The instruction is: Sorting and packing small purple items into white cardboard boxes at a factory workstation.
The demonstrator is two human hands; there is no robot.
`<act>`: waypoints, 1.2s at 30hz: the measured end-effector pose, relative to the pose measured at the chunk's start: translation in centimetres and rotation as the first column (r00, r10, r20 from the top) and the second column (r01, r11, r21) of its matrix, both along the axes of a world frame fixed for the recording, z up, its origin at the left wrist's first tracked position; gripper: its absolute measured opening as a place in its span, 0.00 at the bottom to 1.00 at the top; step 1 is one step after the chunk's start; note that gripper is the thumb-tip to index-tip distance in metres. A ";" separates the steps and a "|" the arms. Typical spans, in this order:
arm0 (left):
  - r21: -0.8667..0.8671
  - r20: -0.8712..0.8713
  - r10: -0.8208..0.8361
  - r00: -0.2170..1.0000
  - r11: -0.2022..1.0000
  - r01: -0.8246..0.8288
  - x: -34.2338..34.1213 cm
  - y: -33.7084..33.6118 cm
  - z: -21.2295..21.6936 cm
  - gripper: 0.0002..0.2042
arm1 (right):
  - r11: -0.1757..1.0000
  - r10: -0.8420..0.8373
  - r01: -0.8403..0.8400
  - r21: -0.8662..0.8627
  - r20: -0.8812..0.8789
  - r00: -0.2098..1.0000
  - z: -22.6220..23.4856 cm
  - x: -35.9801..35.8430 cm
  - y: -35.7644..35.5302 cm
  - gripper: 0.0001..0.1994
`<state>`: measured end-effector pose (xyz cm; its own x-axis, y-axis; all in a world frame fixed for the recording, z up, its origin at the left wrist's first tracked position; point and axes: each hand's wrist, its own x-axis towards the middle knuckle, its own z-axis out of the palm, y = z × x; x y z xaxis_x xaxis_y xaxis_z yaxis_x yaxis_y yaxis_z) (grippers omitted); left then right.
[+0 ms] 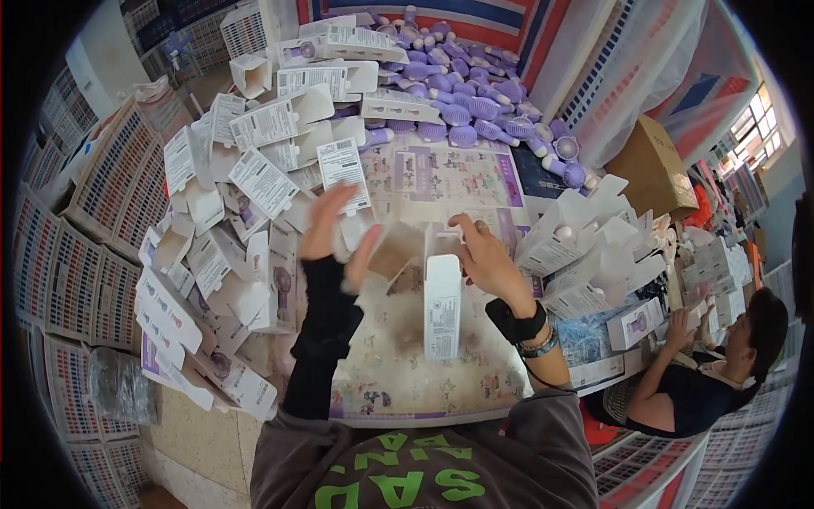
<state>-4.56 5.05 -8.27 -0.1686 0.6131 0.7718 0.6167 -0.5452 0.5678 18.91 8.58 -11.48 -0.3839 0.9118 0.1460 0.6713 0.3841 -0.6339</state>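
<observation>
In the middle of the table an upright white carton (443,310) with small print stands with its top flaps up. My right hand (489,261) is closed at the carton's top right edge, its fingers bent over the flap. Left of that carton, a second open carton (395,254) is smeared by motion, its brown inside showing. My left hand (329,233), in a black sleeve, hovers near it, blurred, with thumb and fingers apart and nothing in them. Beyond lies a heap of purple handheld fans (462,97).
Many empty-looking white cartons (263,182) are piled on the left. More open cartons (585,254) stand at the right, some with white round parts inside. A co-worker (704,365) handles boxes at the far right. A brown cardboard box (651,168) stands behind.
</observation>
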 end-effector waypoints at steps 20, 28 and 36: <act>-0.526 -0.323 -0.082 0.943 0.844 -0.107 5.7 -9.2 -7.8 0.27 | 0.918 -0.394 0.249 0.307 0.660 0.639 -8.3 -3.1 27.1 0.33; -0.767 -0.324 -0.412 0.852 0.641 0.018 6.1 -10.4 -7.5 0.39 | 0.791 -0.589 0.416 0.448 0.377 0.715 -15.1 0.0 26.0 0.22; -0.774 -0.174 -0.425 0.888 0.616 0.143 1.7 -13.5 -8.8 0.51 | 0.993 -0.117 0.117 -0.014 -0.030 0.993 -4.8 3.1 8.5 0.38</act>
